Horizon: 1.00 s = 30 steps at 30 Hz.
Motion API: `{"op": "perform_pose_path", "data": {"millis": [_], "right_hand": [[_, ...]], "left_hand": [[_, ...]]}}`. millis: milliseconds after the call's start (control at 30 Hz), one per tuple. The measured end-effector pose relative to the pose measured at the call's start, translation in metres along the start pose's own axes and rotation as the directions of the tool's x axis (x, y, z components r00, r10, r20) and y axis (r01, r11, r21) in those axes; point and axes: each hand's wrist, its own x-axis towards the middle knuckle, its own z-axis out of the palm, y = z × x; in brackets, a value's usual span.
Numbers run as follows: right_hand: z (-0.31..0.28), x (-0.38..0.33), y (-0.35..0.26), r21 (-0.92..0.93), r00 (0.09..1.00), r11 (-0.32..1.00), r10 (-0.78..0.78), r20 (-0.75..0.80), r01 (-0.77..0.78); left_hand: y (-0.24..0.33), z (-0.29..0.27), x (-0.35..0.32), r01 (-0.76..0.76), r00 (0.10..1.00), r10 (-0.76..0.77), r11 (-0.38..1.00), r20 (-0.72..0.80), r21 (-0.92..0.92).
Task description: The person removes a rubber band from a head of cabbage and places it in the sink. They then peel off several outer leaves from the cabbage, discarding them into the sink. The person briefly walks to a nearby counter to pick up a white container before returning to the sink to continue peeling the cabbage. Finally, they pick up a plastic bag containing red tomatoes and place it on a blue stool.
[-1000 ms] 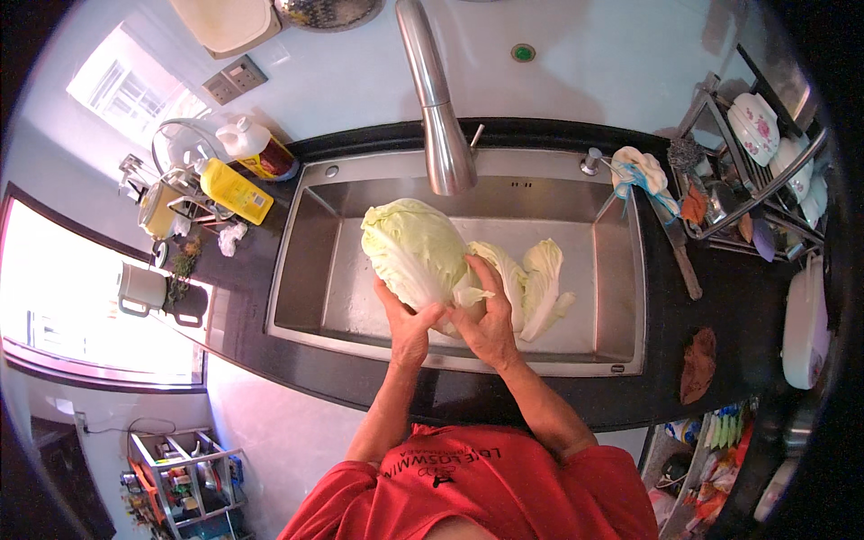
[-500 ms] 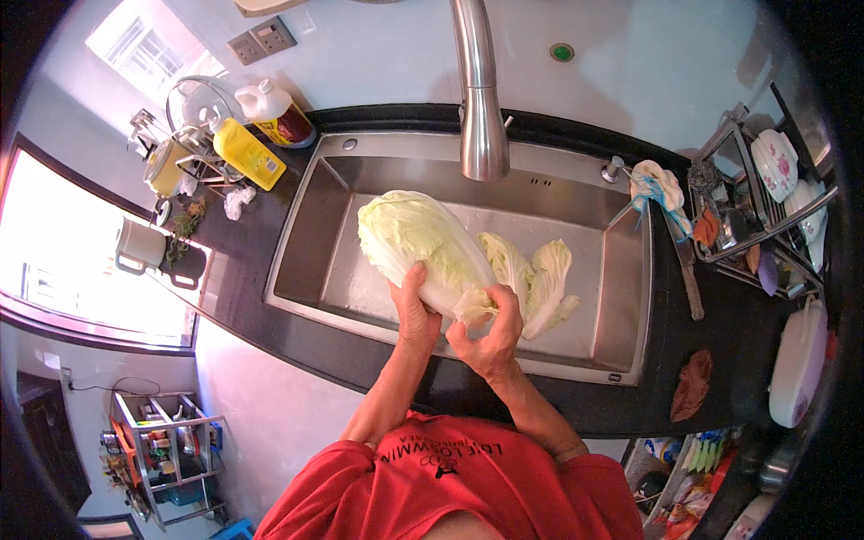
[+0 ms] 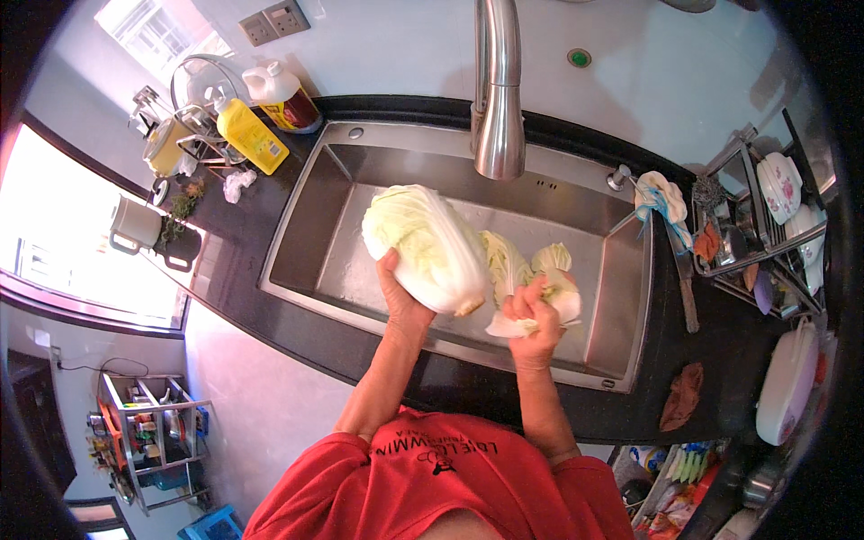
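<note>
A pale head of napa cabbage (image 3: 423, 247) is tilted over the near left part of the steel sink (image 3: 346, 234). My left hand (image 3: 407, 301) grips it from below, thumb on its near side, the cut base pointing toward the right. Beside it, my right hand (image 3: 535, 328) is closed on a torn cabbage leaf (image 3: 565, 304), apart from the head. Under and behind that hand, loose cabbage leaves (image 3: 504, 261) lie on the sink floor; the hand partly hides them.
A steel faucet (image 3: 499, 135) hangs over the sink's back edge. On the left counter stand a yellow bottle (image 3: 252, 135) and a large jug (image 3: 283, 94). At the right are a knife (image 3: 686, 292), a cloth (image 3: 661, 198), a dish rack (image 3: 756, 211) and a brown rag (image 3: 681, 396).
My right hand has pulled a leaf off the cabbage base and moved right with it. The cabbage stays in my left hand, its base now uncovered. The view has shifted slightly.
</note>
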Motion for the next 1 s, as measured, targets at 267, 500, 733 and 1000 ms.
{"op": "perform_pose_path", "data": {"millis": [267,500,733,1000], "right_hand": [[-0.129,0.045,0.008,-0.902,0.975,0.373,0.063,-0.211,-0.219],[-0.12,0.038,-0.001,-0.879,0.94,-0.395,0.094,-0.328,-0.267],[-0.081,0.042,0.009,-0.931,0.961,0.349,0.276,-0.009,-0.109],[-0.02,0.043,0.026,-0.808,0.897,0.566,0.426,0.118,-0.162]], "left_hand": [[0.017,-0.022,-0.001,0.036,0.998,-0.04,0.995,0.038,0.088],[0.006,-0.047,-0.006,0.137,0.99,-0.136,0.988,-0.024,0.068],[-0.002,-0.04,-0.008,0.208,0.978,-0.209,0.976,0.002,0.069],[-0.01,-0.039,-0.004,0.266,0.963,-0.266,0.964,0.043,0.014]]}}
